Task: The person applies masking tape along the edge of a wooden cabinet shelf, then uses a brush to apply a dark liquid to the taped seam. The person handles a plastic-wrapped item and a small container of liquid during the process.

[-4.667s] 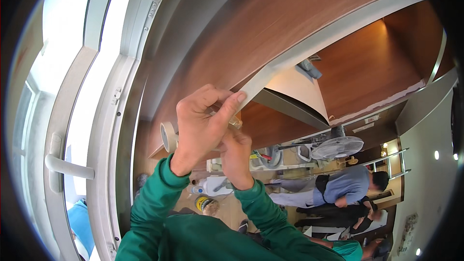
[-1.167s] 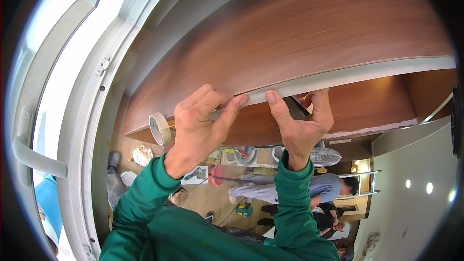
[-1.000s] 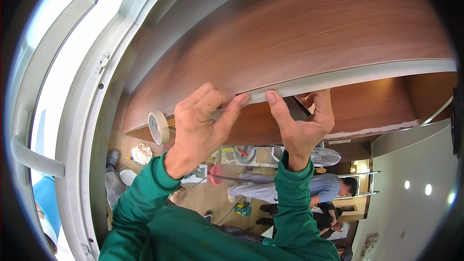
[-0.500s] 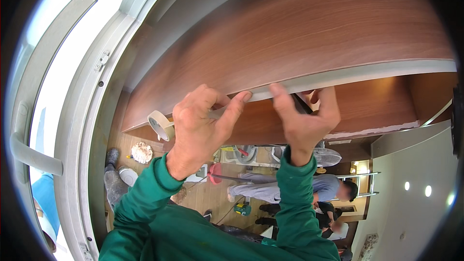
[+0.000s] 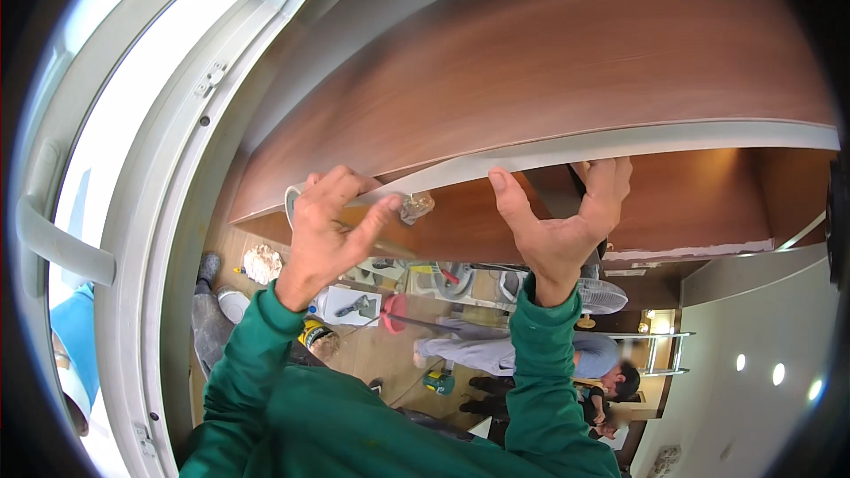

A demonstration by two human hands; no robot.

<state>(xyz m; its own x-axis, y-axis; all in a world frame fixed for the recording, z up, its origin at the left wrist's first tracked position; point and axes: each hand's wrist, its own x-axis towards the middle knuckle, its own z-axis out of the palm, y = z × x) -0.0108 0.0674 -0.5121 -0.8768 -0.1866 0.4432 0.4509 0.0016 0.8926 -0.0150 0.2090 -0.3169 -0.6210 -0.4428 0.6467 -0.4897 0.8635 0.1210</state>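
Note:
A wood-grain panel point(image 5: 549, 53) stretches across the upper view. Pale masking tape point(image 5: 655, 139) runs along its lower edge, and toward the left the strip slants away from the wood. My left hand point(image 5: 323, 235) holds this free stretch between thumb and fingers; the tape roll point(image 5: 290, 201) is mostly hidden behind the hand. My right hand point(image 5: 560, 235) is just under the taped edge, thumb and fingers spread apart. Its fingertips reach up to the underside of the edge, partly out of sight.
A pale window frame with a handle point(image 5: 66, 252) stands at the left. Behind the edge opens a wooden compartment point(image 5: 691, 195). Farther off are a fan point(image 5: 602, 296), a pink object point(image 5: 394, 312), a green tin point(image 5: 438, 381), a ladder point(image 5: 664, 354) and other people point(image 5: 598, 363).
My left hand has moved left and pulled the tape into a longer free stretch off the edge. The right thumb has come down off the tape, and its fingers have spread.

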